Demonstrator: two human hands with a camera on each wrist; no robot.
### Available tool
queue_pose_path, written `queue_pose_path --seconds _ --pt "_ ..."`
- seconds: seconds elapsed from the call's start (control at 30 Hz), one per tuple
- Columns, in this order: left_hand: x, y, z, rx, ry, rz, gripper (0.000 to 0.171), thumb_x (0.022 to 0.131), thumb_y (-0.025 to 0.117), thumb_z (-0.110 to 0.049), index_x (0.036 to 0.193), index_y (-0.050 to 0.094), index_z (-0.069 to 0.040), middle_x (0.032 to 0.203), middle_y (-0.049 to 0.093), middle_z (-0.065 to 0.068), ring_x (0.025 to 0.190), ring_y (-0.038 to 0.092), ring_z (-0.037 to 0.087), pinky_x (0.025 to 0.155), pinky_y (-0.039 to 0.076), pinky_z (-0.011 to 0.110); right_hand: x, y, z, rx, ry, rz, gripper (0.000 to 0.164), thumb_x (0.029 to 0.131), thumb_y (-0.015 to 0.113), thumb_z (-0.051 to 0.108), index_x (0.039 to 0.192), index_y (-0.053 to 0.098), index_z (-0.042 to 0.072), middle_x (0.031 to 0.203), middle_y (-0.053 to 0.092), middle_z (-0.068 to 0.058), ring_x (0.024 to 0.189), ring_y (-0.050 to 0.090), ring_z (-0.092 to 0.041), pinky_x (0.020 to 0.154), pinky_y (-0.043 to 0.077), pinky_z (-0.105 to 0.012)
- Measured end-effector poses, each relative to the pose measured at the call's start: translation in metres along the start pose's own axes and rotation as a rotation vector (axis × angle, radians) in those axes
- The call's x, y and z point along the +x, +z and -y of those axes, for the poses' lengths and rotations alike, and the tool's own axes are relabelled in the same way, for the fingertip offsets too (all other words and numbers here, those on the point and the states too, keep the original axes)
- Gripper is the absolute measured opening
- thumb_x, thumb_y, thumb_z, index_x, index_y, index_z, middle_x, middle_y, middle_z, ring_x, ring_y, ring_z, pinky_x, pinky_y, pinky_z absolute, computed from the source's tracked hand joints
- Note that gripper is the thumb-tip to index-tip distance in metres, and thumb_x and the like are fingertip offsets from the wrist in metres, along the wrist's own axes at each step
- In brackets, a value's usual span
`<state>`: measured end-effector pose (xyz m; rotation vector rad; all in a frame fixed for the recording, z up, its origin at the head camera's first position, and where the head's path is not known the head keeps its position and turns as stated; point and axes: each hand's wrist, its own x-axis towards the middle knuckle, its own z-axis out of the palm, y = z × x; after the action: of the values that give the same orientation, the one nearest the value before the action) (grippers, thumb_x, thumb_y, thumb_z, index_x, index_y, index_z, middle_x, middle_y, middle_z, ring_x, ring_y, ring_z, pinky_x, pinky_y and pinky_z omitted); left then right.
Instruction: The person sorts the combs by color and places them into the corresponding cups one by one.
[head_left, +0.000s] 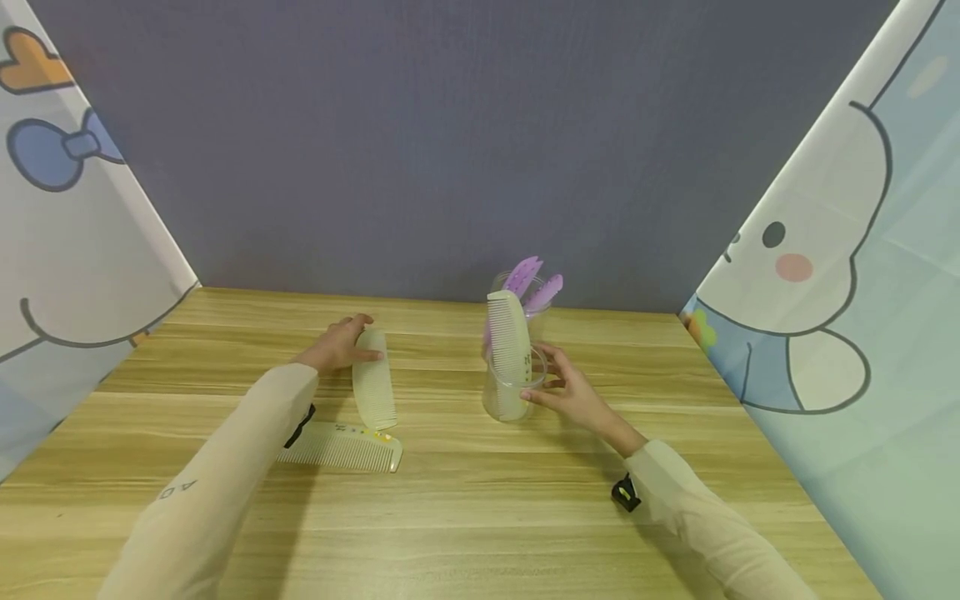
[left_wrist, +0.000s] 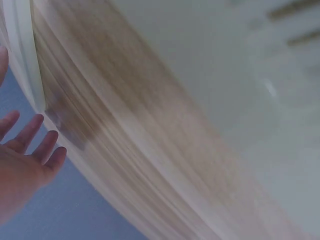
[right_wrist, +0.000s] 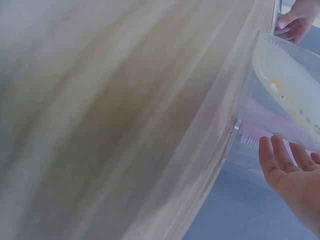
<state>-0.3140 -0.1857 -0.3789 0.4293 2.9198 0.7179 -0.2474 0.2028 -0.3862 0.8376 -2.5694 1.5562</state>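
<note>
My left hand hovers over a pale cream comb lying on the table, thumb and fingers spread to either side of it. In the left wrist view, the fingers are loosely bent and stand apart from the comb's edge. A second cream comb with a printed spine lies nearer, partly behind my left forearm. At the right, my right hand holds a clear plastic cup from its right side. One cream comb stands upright in that cup, leaning slightly.
Just behind the held cup is another clear cup containing purple combs. A dark grey panel rises along the wooden table's back edge. Cartoon-printed sheets flank both sides.
</note>
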Motion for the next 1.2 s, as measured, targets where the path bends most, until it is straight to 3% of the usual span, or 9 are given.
queue_pose_path --seconds 0.4,0.83,1.2 --pt "0.0038 0.002 -0.0029 0.091 -0.029 0.028 0.078 0.083 0.065 -0.037 0.14 0.027 0.001 0.138 0.031 0.032 0.122 0.032 0.052 0.098 0.029 0.065 -0.0004 -0.0015 -0.001 0.0 0.002 -0.006 0.074 0.077 0.072 0.011 0.138 0.031 0.011 0.132 0.046 -0.018 0.113 0.051 -0.036 0.09 0.047 -0.047" --pt "0.0054 0.0055 -0.0036 0.032 -0.027 -0.006 0.078 0.08 0.07 -0.033 0.138 0.029 0.0 0.132 0.036 0.034 0.121 0.034 0.051 0.097 0.03 0.064 -0.0008 -0.0005 -0.0019 0.01 -0.006 0.003 0.072 0.078 0.071 0.01 0.138 0.031 0.011 0.133 0.046 -0.018 0.114 0.051 -0.036 0.09 0.046 -0.048" --pt "0.0072 0.004 -0.0048 -0.068 -0.031 -0.031 0.079 0.078 0.073 -0.025 0.135 0.027 0.003 0.127 0.035 0.035 0.113 0.041 0.044 0.092 0.04 0.055 -0.0008 -0.001 -0.0012 0.013 0.007 0.006 0.073 0.078 0.071 0.01 0.138 0.031 0.011 0.134 0.044 -0.018 0.114 0.05 -0.037 0.091 0.046 -0.049"
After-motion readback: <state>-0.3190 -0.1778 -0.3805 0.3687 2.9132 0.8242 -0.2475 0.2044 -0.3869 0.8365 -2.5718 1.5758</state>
